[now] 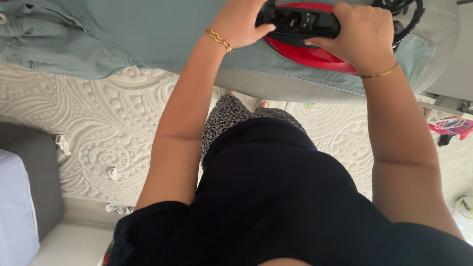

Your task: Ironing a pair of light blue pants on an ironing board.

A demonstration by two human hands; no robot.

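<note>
A red and black clothes iron [315, 51] rests on a pale green-blue denim garment [123, 34] that is spread over a grey ironing board [276, 88] at the top of the view. My right hand [362, 37] is closed around the iron's black handle. My left hand [236, 22] grips the front end of the handle, with the thumb by the black controls. Both wrists wear thin gold bracelets. The top of the iron and my left fingertips are cut off by the frame's edge.
A coiled black cord [409, 17] hangs at the iron's right. Below the board lies a white embossed rug [113, 123] with small scraps of cloth on it. A grey seat with a pale blue cushion [17, 207] stands at left. Colourful items [451, 125] lie at right.
</note>
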